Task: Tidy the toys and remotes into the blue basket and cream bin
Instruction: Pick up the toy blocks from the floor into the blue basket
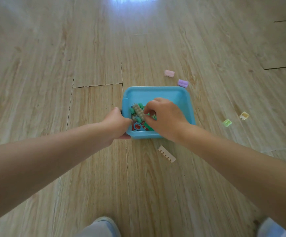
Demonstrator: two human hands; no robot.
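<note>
Blue basket (157, 93) on floor (70, 65): rigid plastic, probably light. Left hand (116, 124) grips its near-left rim; best hold is the rim. Right hand (164, 117) pinches a beige studded brick (138, 112) over the basket: hard, light, grasp by the long sides. Loose cream brick (167, 153) lies just beside the basket.

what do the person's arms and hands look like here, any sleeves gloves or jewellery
Both forearms are bare from the frame edges to the wrists: no sleeves, gloves, watch or bracelet show. The left hand and right hand are bare too, and no rings are visible on the parts in view. At the bottom edge, light blue-grey trouser knees show.
</note>
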